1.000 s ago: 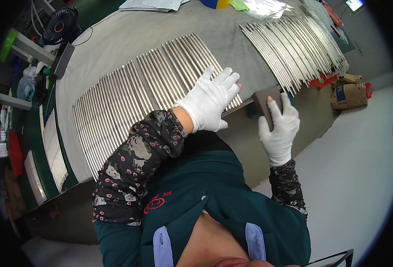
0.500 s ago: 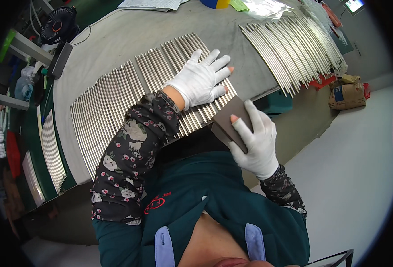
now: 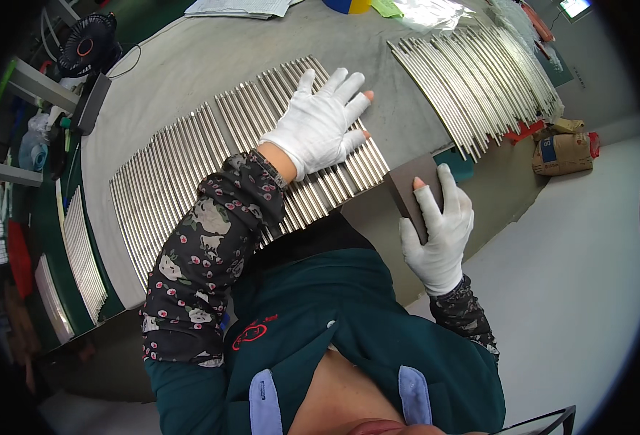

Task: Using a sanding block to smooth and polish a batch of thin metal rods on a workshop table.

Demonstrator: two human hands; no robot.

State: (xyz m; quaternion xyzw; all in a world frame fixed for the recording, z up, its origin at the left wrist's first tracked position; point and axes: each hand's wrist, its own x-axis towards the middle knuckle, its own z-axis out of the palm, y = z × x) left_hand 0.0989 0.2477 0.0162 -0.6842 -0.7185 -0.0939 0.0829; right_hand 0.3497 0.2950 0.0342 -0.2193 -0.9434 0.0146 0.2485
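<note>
Shiny metal rods [image 3: 162,185] lie side by side in a broad row along the near part of the table. My left hand [image 3: 314,129], in a white glove with some fingertips bare, rests flat across the right part of this row, its fingers spread. Just off the table's near edge, past the row's right end, my right hand [image 3: 442,233] grips a dark grey-brown rectangular block [image 3: 405,187]. That glove also leaves a fingertip bare. The block's underside is hidden from me.
A second row of metal rods [image 3: 479,87] lies at the table's right, ends near its edge. Papers [image 3: 240,7] and clear plastic wrap [image 3: 436,13] are at the back. A black fan [image 3: 88,45] stands far left; a brown sack [image 3: 563,154] sits beyond the right edge.
My right hand has moved right with the block, away from the ends of the rods. My left hand has shifted slightly left and up over the row.
</note>
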